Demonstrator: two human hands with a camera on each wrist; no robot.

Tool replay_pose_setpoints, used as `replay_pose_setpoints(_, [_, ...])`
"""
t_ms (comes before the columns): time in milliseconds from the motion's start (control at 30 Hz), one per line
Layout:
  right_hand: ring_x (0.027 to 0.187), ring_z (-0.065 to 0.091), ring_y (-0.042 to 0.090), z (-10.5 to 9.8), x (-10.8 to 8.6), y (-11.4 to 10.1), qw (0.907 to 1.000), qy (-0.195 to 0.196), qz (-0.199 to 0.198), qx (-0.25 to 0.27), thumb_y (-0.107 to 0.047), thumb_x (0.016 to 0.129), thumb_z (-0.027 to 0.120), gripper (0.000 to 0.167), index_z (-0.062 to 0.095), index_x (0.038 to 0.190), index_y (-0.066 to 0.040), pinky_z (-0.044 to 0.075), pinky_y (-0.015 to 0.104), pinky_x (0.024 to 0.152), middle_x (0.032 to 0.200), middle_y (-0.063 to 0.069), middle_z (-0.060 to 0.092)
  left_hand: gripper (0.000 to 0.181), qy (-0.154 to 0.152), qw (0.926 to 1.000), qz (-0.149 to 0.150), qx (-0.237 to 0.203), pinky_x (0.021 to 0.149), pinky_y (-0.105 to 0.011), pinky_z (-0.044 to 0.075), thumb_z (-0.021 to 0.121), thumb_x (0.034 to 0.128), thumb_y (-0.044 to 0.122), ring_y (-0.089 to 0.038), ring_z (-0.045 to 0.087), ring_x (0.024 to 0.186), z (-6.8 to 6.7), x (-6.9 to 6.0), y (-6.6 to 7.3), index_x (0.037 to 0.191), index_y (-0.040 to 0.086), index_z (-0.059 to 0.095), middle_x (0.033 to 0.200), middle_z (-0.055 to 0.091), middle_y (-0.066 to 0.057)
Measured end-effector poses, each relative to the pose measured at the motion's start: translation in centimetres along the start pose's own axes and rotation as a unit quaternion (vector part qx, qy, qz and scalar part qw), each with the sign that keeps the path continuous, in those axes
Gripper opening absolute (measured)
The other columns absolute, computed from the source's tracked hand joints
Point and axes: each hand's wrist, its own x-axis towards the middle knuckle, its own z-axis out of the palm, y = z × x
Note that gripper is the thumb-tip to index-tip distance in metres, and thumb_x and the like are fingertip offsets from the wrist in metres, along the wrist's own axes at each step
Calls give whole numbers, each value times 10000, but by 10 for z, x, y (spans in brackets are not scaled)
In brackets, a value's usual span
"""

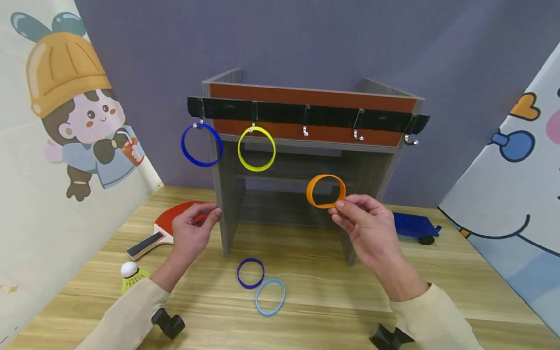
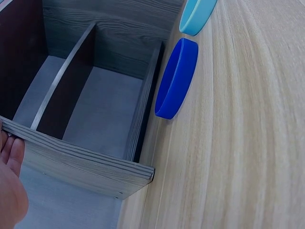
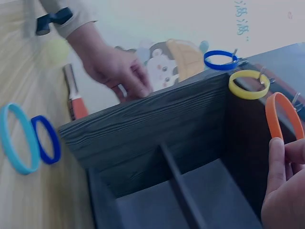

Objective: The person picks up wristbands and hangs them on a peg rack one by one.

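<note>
My right hand pinches an orange silicone wristband between thumb and fingers, in front of the small grey wooden shelf and below its hooks. My left hand grips the front edge of the shelf's left side panel; the left wrist view shows its fingers against the panel's outer face. A blue wristband hangs from the leftmost hook. On the hook beside it hangs a yellow wristband. Three more hooks, including the middle hook, hold nothing.
On the wooden table lie a dark blue wristband and a light blue wristband. Left of the shelf are a red paddle and a shuttlecock. A blue toy skateboard lies to its right.
</note>
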Motion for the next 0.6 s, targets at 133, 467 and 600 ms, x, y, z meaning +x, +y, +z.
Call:
replay_pose_setpoints(133, [750, 692, 234, 9, 3, -9, 9999, 10, -150, 31, -13, 774, 771, 143, 659, 862, -14, 552, 289, 724, 878, 142, 650, 113, -35, 10000, 6, 11, 630, -206, 549, 660, 785, -178, -115, 659, 679, 0, 0, 0, 895, -159, 647, 806, 632, -293])
replay_pose_setpoints(467, [793, 692, 261, 33, 11, -23, 9983, -120, -510, 240, -29, 758, 788, 203, 648, 900, 13, 538, 305, 761, 922, 171, 634, 110, 43, 9999, 10, 117, 624, -192, 544, 677, 786, -155, -90, 660, 668, -1, -1, -2, 893, -150, 654, 797, 642, -269])
replay_pose_setpoints(600, [813, 690, 265, 40, 14, -27, 9979, -163, -607, 178, -50, 768, 786, 224, 642, 928, 15, 529, 313, 782, 937, 175, 631, 108, 46, 9999, 38, 112, 619, -188, 543, 676, 785, -156, -85, 659, 664, 0, 0, -3, 890, -152, 653, 790, 642, -269])
